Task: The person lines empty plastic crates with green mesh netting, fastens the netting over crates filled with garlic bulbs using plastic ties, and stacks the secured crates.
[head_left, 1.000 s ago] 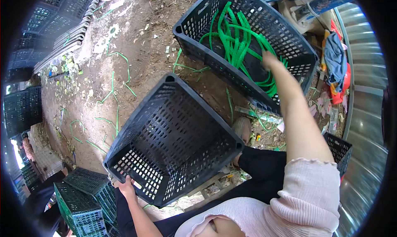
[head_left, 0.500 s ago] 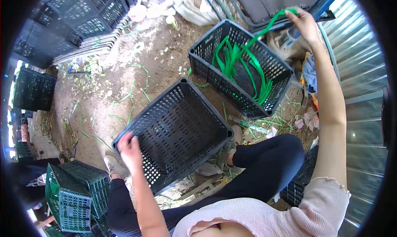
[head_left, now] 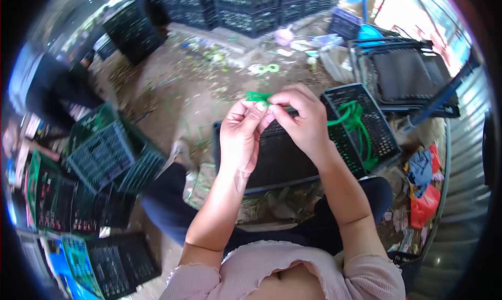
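Note:
Both hands meet in front of me above a black crate (head_left: pixel 282 161), pinching a bunch of green netting (head_left: pixel 257 96). My left hand (head_left: pixel 241 132) grips its lower side between thumb and fingers. Close beside it, my right hand (head_left: pixel 300 114) holds the same bunch with thumb and forefinger. Behind my hands, the black crate is partly hidden. To its right stands a second black crate (head_left: pixel 342 143) with long green net strips (head_left: pixel 361 127) lying inside it.
Stacked crates (head_left: pixel 238 9) line the back. More crates (head_left: pixel 102 153) stand at the left, near a bent-over person (head_left: pixel 47 85). A blue pole (head_left: pixel 442 98), red plastic (head_left: pixel 424 206) and a corrugated metal wall (head_left: pixel 468 195) are at the right.
My left hand has left the near crate's rim. My right hand has brought green netting from the right crate to the middle, where both hands now hold it. The view has swung leftward and up.

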Motion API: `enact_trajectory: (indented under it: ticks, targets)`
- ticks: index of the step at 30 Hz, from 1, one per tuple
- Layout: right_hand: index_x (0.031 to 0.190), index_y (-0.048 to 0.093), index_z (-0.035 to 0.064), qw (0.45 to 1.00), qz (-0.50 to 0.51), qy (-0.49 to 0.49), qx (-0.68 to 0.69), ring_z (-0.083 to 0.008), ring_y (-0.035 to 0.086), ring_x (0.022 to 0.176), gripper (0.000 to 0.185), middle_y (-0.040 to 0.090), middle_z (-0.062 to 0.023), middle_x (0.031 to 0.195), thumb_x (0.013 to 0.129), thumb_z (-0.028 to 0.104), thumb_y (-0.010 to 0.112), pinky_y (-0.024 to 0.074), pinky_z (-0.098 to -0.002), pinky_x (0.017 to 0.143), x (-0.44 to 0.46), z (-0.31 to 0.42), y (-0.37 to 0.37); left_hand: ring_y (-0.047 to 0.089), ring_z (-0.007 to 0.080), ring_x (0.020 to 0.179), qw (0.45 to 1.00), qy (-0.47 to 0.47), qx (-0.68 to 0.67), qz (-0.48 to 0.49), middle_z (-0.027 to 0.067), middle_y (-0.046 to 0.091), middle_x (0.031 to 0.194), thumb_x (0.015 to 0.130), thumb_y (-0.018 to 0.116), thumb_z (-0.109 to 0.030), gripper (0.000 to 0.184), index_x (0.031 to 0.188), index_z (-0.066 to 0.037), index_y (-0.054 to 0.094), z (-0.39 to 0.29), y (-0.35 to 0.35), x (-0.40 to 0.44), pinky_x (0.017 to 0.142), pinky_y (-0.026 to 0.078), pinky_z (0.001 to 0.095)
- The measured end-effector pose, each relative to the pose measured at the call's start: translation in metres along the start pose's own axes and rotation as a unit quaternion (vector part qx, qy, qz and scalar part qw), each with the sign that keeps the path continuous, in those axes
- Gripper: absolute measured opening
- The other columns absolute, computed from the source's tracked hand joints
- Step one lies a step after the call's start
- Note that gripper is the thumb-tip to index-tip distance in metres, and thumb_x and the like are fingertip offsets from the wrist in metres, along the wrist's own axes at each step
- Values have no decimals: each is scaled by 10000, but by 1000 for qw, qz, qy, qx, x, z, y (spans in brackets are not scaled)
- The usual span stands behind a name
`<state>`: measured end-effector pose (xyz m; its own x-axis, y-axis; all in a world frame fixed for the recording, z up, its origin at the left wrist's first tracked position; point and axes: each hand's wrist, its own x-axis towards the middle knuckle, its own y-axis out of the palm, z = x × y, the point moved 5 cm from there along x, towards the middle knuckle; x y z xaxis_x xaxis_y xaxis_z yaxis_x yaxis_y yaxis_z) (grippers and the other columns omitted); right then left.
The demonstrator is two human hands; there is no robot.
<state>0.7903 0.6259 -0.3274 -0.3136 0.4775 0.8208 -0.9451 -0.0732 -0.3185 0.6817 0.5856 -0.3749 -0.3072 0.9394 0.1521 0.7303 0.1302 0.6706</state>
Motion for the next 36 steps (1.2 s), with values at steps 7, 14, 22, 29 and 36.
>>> enact_trajectory:
  ticks: [7, 14, 22, 29, 36]
  targets:
    - [809, 572, 29, 984, 39, 15, 171, -200, 555, 682, 116, 541, -95, 772, 698, 17, 604, 437, -275, 581, -51, 27, 87, 562, 116, 730, 993, 2, -10, -119, 33, 581, 802, 815, 528, -101, 86, 860, -29, 542, -29, -80, -63, 707, 473, 240]
    - [855, 450, 4, 871, 97, 287, 388, -57, 472, 655, 184, 468, 0, 737, 750, 23, 600, 424, -192, 590, -108, 6, 129, 547, 91, 764, 978, -53, 104, -171, 12, 579, 796, 821, 528, -139, 126, 860, -28, 574, -15, -109, -92, 733, 455, 241]
    - [832, 530, -17, 910, 164, 312, 218, -71, 526, 669, 145, 547, -24, 735, 699, -50, 575, 442, -210, 615, -134, 1, 117, 483, 70, 633, 930, -1, 349, -117, 2, 527, 682, 781, 581, -76, 97, 836, -1, 552, 7, -132, -108, 582, 402, 199]
    - [797, 517, 0, 884, 188, 336, 265, -36, 447, 598, 107, 496, 10, 681, 711, -60, 531, 386, -178, 544, -150, -6, 122, 502, 78, 632, 971, -140, 111, -159, 3, 538, 739, 849, 491, -149, 106, 838, -51, 529, 33, -154, -110, 590, 417, 194]
    - [735, 505, 13, 879, 262, 344, 201, -79, 456, 603, 135, 468, -5, 695, 680, -92, 441, 369, -202, 530, -180, -20, 124, 526, 113, 649, 913, -89, -196, -347, 6, 509, 749, 888, 360, -156, 117, 910, -125, 471, 15, -185, -103, 555, 440, 213]
